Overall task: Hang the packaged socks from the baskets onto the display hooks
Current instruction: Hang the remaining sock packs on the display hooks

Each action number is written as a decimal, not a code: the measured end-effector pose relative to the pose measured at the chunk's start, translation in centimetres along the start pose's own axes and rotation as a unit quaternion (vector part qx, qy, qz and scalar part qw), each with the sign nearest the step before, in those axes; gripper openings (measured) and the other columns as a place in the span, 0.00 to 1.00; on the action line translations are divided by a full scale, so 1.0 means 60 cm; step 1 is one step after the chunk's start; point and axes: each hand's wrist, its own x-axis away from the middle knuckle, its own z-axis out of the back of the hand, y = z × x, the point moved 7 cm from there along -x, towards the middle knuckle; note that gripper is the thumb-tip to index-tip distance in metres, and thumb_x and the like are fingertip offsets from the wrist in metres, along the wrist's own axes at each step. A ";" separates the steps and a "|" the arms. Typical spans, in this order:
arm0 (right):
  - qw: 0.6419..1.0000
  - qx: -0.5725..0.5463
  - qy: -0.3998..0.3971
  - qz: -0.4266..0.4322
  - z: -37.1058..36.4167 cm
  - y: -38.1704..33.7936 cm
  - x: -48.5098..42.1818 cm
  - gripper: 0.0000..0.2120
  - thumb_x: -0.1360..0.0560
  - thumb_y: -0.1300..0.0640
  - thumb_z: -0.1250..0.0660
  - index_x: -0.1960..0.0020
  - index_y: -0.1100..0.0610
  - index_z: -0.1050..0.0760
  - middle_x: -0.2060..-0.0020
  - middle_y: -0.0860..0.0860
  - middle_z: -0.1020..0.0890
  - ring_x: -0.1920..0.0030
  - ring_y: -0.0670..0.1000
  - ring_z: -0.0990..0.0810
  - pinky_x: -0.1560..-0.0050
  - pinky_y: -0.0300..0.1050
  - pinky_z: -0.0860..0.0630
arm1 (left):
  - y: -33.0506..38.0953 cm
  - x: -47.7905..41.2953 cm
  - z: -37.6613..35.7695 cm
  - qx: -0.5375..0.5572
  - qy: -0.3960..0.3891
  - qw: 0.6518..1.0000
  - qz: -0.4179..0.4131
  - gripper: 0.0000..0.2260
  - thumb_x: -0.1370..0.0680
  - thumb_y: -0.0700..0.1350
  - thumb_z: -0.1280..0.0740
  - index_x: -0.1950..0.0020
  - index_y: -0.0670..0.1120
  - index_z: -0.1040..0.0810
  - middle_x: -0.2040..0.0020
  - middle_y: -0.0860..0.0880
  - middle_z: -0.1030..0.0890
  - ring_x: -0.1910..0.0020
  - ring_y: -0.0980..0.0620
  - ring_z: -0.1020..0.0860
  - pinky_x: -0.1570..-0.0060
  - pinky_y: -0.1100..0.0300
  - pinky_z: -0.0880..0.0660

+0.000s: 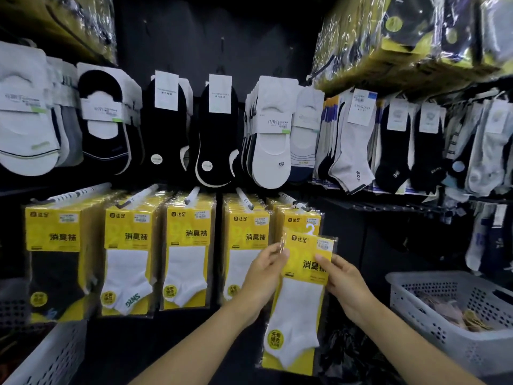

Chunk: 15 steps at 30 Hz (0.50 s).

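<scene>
left hand (263, 279) bare | right hand (345, 287) bare | forearms (194, 337) bare

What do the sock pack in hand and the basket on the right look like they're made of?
The sock pack looks like clear glossy plastic film over yellow printed card, going by the glare and crinkles; the white socks inside seem to be knitted fabric. The basket looks like pale rigid plastic, matte, with moulded perforated walls.

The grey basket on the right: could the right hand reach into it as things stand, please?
Probably yes: the grey basket is open-topped beside the right hand, nothing between them. That hand's grip is on the sock pack, so it must release first.
</scene>
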 end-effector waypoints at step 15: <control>0.994 0.037 0.027 0.098 0.001 -0.025 -0.203 0.07 0.23 0.59 0.34 0.47 0.60 0.21 0.57 0.51 0.16 0.60 0.44 0.17 0.66 0.31 0.23 | -0.076 -0.126 -0.032 -0.024 0.101 0.994 -0.021 0.24 0.20 0.53 0.41 0.25 0.54 0.43 0.32 0.59 0.32 0.39 0.65 0.31 0.41 0.66 0.32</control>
